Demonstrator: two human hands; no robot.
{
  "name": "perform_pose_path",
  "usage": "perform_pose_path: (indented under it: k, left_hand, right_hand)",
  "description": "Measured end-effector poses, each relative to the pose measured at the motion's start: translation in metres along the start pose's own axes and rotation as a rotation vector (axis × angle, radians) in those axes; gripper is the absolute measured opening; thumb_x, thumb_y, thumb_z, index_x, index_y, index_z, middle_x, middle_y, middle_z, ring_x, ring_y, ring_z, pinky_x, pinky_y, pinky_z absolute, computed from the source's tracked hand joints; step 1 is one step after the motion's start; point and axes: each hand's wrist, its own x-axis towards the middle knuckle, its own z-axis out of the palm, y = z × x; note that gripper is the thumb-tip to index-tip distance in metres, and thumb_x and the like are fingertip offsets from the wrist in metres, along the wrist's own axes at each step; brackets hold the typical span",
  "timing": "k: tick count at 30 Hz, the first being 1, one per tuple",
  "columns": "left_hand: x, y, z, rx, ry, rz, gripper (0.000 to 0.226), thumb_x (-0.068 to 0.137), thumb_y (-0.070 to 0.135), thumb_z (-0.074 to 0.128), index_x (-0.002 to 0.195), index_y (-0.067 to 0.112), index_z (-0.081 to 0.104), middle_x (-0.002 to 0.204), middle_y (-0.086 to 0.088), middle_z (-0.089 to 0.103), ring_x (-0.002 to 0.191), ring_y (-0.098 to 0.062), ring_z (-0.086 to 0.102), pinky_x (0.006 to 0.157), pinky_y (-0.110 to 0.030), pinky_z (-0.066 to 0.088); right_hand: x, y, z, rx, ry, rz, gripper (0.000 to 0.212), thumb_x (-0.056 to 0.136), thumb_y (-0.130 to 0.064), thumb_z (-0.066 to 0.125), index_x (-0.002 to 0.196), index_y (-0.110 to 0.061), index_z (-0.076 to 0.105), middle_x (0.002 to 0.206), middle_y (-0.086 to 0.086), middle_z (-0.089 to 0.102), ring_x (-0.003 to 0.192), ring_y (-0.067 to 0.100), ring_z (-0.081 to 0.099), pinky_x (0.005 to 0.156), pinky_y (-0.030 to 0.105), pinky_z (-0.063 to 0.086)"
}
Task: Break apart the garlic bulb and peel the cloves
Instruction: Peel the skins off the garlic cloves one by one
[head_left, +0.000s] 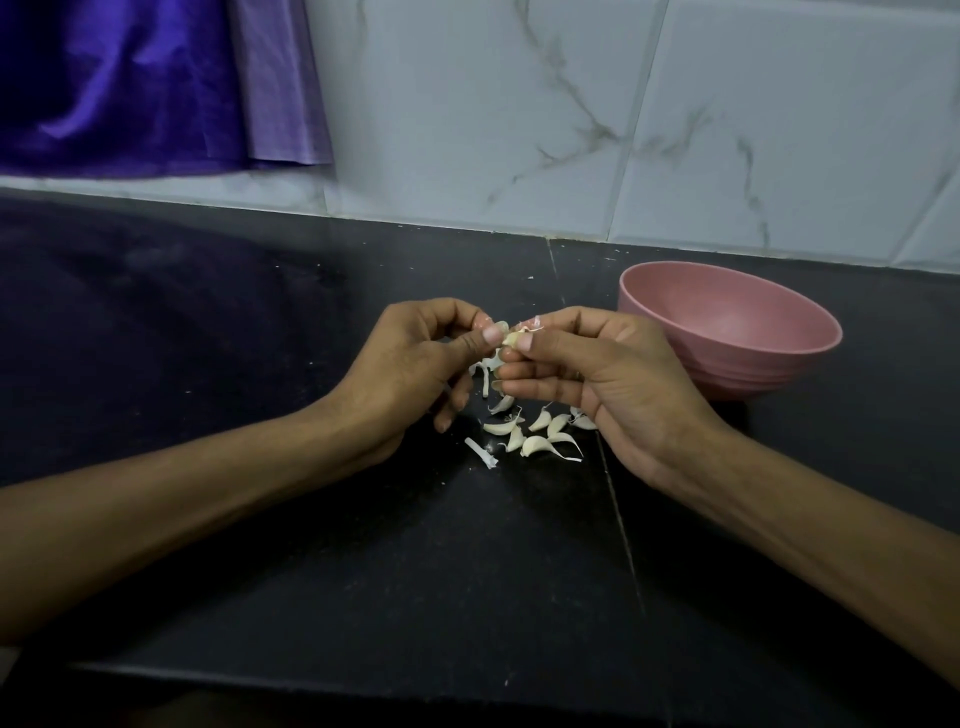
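- Nearest us, the dark, speckled stone countertop (363, 571) runs under both our forearms, with a thin seam crossing it on the right.
- A little further out, a small heap of pale loose garlic cloves (535, 434) lies on the counter, directly below our hands and just beside the heel of our right hand; a torn white strip of papery skin (480, 452) rests at the heap's left edge.
- Above the heap, our left hand (405, 374) and our right hand (587, 364) meet, fingertips almost touching. Both are closed around one small cream garlic clove (511, 339), which is pinched between thumbs and forefingers and held off the counter, with curls of skin dangling beneath it.
- We judge the clove light and firm, though smooth enough to slip once bare; the skin looks thin, dry and quick to tear. The best hold seems to be the clove's body in one hand while the other hand's nail catches the skin at the tip.
- The clove sits right at the pinch, between the two thumbs, not deep in either palm.
- Beyond the right hand stands a round matte pink bowl (753, 374); we see nothing in it.
- Farthest off, white marbled wall tiles (623, 130) and a hanging purple cloth (130, 88).
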Motion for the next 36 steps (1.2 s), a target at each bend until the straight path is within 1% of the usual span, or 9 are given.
perform_pose_path:
  k: [5,13,17,21,24,26,30,33,36]
  left_hand:
    - [-0.002,0.002,0.002,0.005,-0.049,-0.041,0.016,0.096,0.016,0.057,0.085,0.004,0.058,0.048,0.005,0.049,0.036,-0.008,0.04,0.03,-0.017,0.03]
    - [-0.008,0.014,0.004,-0.02,-0.167,-0.123,0.02,0.103,0.019,0.043,0.088,0.007,0.049,0.042,0.001,0.046,0.028,-0.005,0.036,0.029,-0.013,0.023]
    - [-0.008,0.014,0.004,-0.005,-0.182,-0.136,0.021,0.104,0.019,0.04,0.087,0.009,0.049,0.043,-0.003,0.045,0.027,-0.006,0.031,0.029,-0.012,0.02]
    - [-0.007,0.012,0.003,0.009,-0.155,-0.114,0.019,0.103,0.019,0.043,0.089,0.008,0.05,0.044,0.001,0.046,0.03,-0.006,0.035,0.029,-0.013,0.021]
    - [-0.004,0.009,0.001,-0.021,-0.143,-0.128,0.018,0.102,0.017,0.045,0.091,0.006,0.054,0.055,-0.006,0.048,0.035,-0.008,0.035,0.03,-0.013,0.023]
    - [-0.003,0.009,0.0,-0.051,-0.146,-0.141,0.018,0.102,0.016,0.046,0.091,0.006,0.055,0.059,-0.009,0.048,0.037,-0.009,0.034,0.031,-0.014,0.023]
    - [-0.004,0.01,0.001,-0.067,-0.164,-0.159,0.017,0.102,0.017,0.045,0.092,0.005,0.053,0.047,0.001,0.046,0.033,-0.006,0.032,0.031,-0.012,0.023]
    - [-0.004,0.01,0.002,-0.041,-0.154,-0.144,0.016,0.101,0.016,0.046,0.093,0.004,0.052,0.044,0.005,0.044,0.033,-0.005,0.031,0.031,-0.012,0.022]
    - [-0.003,0.01,0.001,0.045,-0.126,-0.095,0.017,0.1,0.02,0.049,0.092,0.006,0.053,0.044,0.003,0.04,0.035,-0.008,0.031,0.032,-0.014,0.023]
  right_hand:
    - [0.0,0.0,0.001,0.004,-0.006,-0.007,0.013,0.086,0.003,0.066,0.097,0.01,0.065,0.077,0.014,0.072,0.07,0.022,0.072,0.067,0.029,0.061]
    - [0.001,-0.006,0.0,0.023,-0.059,0.002,0.011,0.086,0.002,0.065,0.094,0.01,0.066,0.077,0.015,0.071,0.068,0.02,0.07,0.064,0.027,0.06]
    - [0.001,-0.005,-0.001,0.032,-0.063,0.009,0.01,0.086,0.003,0.065,0.093,0.009,0.066,0.076,0.015,0.071,0.067,0.019,0.07,0.063,0.026,0.059]
    - [0.002,-0.003,-0.002,0.031,-0.078,-0.007,0.016,0.085,0.0,0.066,0.099,0.01,0.065,0.077,0.014,0.071,0.07,0.019,0.07,0.065,0.028,0.06]
    - [0.001,-0.003,0.0,-0.021,-0.118,-0.056,0.026,0.082,0.0,0.069,0.106,0.011,0.064,0.084,0.014,0.073,0.072,0.02,0.07,0.066,0.027,0.06]
    - [0.001,-0.003,0.001,-0.078,-0.134,-0.101,0.024,0.082,0.002,0.069,0.105,0.01,0.065,0.087,0.015,0.073,0.072,0.022,0.07,0.066,0.028,0.06]
    - [0.002,-0.002,-0.002,-0.274,-0.081,-0.201,0.017,0.082,-0.001,0.073,0.098,0.004,0.069,0.083,0.018,0.073,0.068,0.021,0.07,0.063,0.032,0.061]
    - [0.003,-0.002,-0.003,-0.336,-0.068,-0.226,0.013,0.082,-0.002,0.074,0.094,0.002,0.071,0.075,0.011,0.072,0.062,0.018,0.067,0.059,0.033,0.061]
    - [0.003,-0.003,-0.003,-0.381,-0.063,-0.249,0.011,0.082,-0.004,0.075,0.091,0.001,0.071,0.067,0.003,0.07,0.058,0.016,0.066,0.056,0.033,0.061]
